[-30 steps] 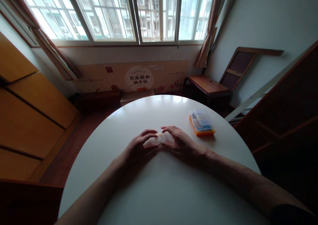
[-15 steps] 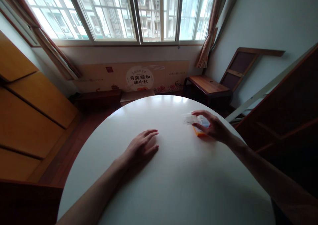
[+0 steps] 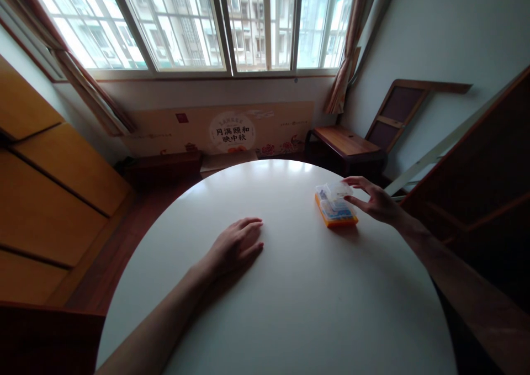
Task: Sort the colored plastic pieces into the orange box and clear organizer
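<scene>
My left hand (image 3: 238,243) lies flat, palm down, on the round white table (image 3: 290,297), fingers together and holding nothing. My right hand (image 3: 375,201) reaches to the table's right side. Its thumb and forefinger pinch the right end of a small clear plastic case (image 3: 336,190). That case rests on top of an orange box with a clear lid (image 3: 337,215), which holds several small coloured parts.
A dark wooden chair (image 3: 351,140) stands beyond the table at the right. A wide window (image 3: 186,21) and a printed board (image 3: 232,129) fill the far wall. Yellow wooden cabinets (image 3: 45,181) line the left; a dark wooden frame (image 3: 476,176) leans at the right.
Both hands held the clear case at the table's middle. My right hand then carried it right and set it on the orange box. My left hand stayed flat.
</scene>
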A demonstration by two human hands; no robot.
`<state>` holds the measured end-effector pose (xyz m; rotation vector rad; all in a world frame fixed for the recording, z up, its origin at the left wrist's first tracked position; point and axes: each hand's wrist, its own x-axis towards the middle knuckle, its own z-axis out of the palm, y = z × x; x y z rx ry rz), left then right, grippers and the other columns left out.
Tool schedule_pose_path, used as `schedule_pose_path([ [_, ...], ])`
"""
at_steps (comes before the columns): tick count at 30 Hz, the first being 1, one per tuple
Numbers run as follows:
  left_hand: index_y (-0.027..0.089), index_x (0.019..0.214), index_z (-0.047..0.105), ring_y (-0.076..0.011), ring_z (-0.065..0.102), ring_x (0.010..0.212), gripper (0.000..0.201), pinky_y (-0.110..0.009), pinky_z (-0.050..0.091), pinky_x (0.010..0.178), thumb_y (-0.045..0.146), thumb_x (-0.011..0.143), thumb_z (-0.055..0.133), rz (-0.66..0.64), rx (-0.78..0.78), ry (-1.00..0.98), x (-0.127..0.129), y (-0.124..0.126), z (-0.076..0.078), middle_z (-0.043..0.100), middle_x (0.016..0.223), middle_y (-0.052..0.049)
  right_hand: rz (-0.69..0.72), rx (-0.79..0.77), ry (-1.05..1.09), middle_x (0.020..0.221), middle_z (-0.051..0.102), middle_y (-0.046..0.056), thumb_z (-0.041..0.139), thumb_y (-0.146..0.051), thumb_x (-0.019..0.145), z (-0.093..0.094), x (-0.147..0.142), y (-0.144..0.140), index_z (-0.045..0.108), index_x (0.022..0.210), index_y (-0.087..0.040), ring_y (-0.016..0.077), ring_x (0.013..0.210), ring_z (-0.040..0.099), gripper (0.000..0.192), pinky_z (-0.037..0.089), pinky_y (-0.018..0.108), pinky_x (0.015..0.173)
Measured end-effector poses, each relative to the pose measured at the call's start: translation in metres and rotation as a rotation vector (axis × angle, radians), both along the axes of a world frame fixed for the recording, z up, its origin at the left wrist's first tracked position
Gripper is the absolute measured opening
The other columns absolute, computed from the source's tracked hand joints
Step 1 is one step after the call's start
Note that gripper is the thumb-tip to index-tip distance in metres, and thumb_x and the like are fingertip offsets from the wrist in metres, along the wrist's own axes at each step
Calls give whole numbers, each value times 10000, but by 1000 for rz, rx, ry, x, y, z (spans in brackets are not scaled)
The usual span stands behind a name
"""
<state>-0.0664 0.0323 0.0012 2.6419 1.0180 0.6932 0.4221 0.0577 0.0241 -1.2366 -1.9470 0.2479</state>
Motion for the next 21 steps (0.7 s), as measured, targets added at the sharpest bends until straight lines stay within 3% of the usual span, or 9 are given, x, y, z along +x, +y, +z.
schedule_pose_path([
  [7,266,1460,660,-310,708,1339,438,-469,612,1134,459,1067,659,2,6,19,-2,-1,-1,692,1509,-127,19,7,-20,1482,695,150,727,-530,1004,5,-4,-3,620,1457,-243,348,1329,709,547,598,599,1150],
  [11,259,1452,655,-317,708,1339,442,-497,600,1143,469,1064,665,22,53,40,-4,0,-3,693,1513,-122,-97,245,-14,1556,633,152,692,-424,1021,18,-26,-24,638,1410,-261,381,1453,610,425,473,653,1269],
  [13,258,1456,649,-326,705,1343,447,-517,590,1150,468,1062,667,39,89,59,-4,-2,-2,693,1518,-119,-138,340,-9,1537,641,140,677,-378,1022,23,-46,-41,646,1383,-286,393,1449,603,374,469,662,1265],
  [16,253,1532,599,-347,678,1383,522,-536,570,1169,484,1067,661,80,131,100,2,-11,2,662,1567,-128,-3,344,-47,1525,658,121,653,-304,1023,19,-85,-64,633,1397,-312,391,1424,627,374,510,655,1231],
  [18,237,1603,539,-367,643,1429,612,-548,548,1193,528,1075,646,117,149,134,9,-20,5,609,1631,-146,149,253,-127,1575,635,117,636,-273,1037,9,-112,-75,578,1492,-306,377,1485,594,460,509,644,1249],
  [21,189,1674,461,-404,556,1530,775,-585,463,1280,635,1062,627,123,162,193,19,-33,8,528,1701,-188,271,100,-254,1723,492,161,663,-353,1059,-9,-144,-81,430,1665,-242,372,1599,486,659,488,627,1287],
])
